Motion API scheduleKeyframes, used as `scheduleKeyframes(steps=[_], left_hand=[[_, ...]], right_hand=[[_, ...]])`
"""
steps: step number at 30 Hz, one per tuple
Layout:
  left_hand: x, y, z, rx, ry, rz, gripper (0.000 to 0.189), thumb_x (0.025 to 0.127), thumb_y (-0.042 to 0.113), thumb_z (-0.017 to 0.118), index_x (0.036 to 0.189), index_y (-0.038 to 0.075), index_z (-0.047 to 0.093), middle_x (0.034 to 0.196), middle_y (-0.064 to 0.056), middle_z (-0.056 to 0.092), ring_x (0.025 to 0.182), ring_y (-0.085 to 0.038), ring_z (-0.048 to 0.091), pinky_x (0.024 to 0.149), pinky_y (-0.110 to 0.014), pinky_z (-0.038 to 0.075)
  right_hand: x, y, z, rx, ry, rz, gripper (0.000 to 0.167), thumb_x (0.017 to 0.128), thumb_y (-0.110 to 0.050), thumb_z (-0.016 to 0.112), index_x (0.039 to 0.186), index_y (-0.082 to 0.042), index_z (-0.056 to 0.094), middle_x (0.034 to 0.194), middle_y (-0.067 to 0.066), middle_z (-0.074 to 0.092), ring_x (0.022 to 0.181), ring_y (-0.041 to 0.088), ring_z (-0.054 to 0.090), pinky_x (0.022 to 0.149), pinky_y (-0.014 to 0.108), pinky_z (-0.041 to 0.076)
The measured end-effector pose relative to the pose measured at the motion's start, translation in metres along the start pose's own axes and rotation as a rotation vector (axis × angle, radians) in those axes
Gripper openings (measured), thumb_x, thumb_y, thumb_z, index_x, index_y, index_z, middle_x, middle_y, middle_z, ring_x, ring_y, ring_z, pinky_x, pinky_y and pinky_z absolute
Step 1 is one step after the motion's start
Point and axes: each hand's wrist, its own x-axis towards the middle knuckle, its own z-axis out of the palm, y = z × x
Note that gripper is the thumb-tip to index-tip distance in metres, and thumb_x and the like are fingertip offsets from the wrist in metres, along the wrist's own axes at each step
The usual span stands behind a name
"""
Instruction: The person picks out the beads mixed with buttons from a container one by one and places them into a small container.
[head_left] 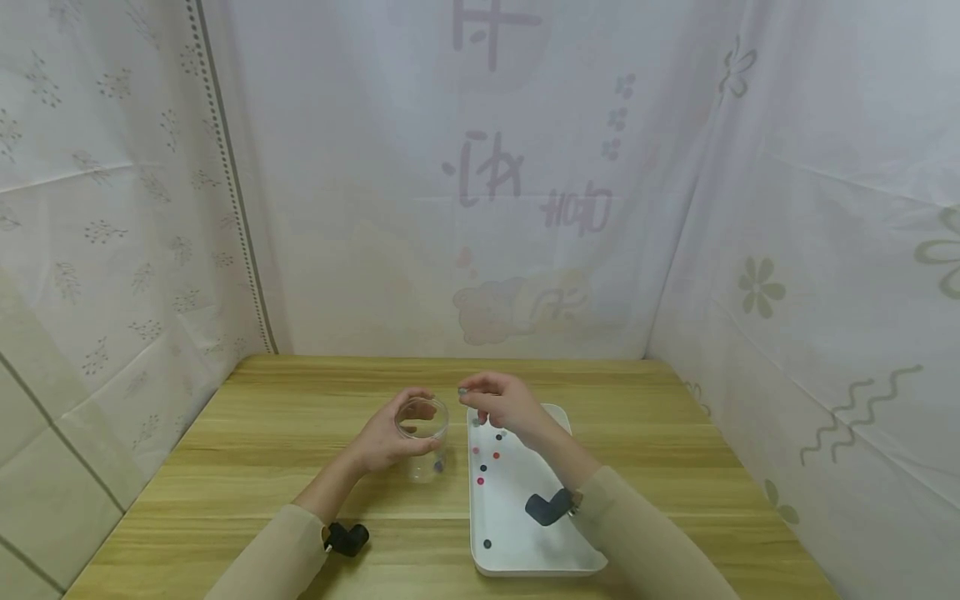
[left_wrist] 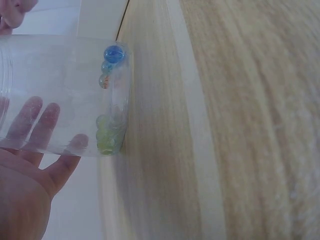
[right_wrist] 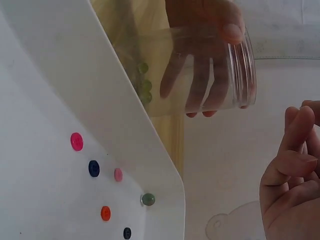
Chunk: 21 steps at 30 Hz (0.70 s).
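Note:
My left hand [head_left: 384, 440] grips a clear jar [head_left: 422, 457], thumb on the near side and fingers round the far side. The jar stands upright, mouth up. Several glass marbles lie at its bottom, among them a blue marble [left_wrist: 114, 54] and yellow-green marbles [left_wrist: 105, 137]. My right hand [head_left: 506, 404] is raised over the far end of a white tray [head_left: 525, 533], to the right of the jar's mouth. Its fingertips pinch a small grey-green marble [head_left: 462, 391]; in the right wrist view the fingers hide it. A green marble [right_wrist: 148, 199] sits in the tray's corner.
Several buttons lie scattered in the tray, including a bright pink button [right_wrist: 76, 141], an orange button [right_wrist: 105, 213] and a dark button [head_left: 487, 544] near its front. The wooden table [head_left: 300, 400] meets hanging printed cloth [head_left: 360, 275] at the back and sides.

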Motion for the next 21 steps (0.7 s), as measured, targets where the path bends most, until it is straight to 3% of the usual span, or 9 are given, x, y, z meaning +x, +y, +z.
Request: scheduleKeyframes(steps=[10,15,21], left_hand=[[0.001,-0.003,0.0,-0.014,-0.006,-0.013,0.073,0.094,0.022,0.088,0.154,0.017,0.048,0.153,-0.026,0.06,0.144,-0.039,0.058,0.115,-0.069,0.049],[0.0,-0.004,-0.001,-0.004,-0.004,-0.02,0.072,0.094,0.026,0.088,0.153,0.019,0.048,0.153,-0.017,0.062,0.145,-0.038,0.058,0.116,-0.066,0.05],[0.0,-0.005,-0.001,0.009,-0.01,0.005,0.07,0.095,0.024,0.087,0.152,0.019,0.048,0.152,-0.013,0.064,0.144,-0.038,0.059,0.117,-0.068,0.047]], right_hand=[[-0.001,-0.016,0.021,0.018,-0.086,-0.046,0.036,0.103,-0.019,0.076,0.134,-0.001,0.071,0.092,-0.003,0.07,0.068,0.013,0.059,0.053,0.021,0.037],[-0.002,-0.017,0.03,0.0,-0.11,-0.058,0.035,0.104,-0.019,0.075,0.133,0.0,0.071,0.099,-0.001,0.072,0.07,0.015,0.059,0.054,0.021,0.037],[-0.003,-0.017,0.038,-0.061,-0.122,-0.095,0.031,0.104,-0.019,0.074,0.131,-0.004,0.073,0.105,0.006,0.073,0.071,0.018,0.061,0.063,0.024,0.048]])
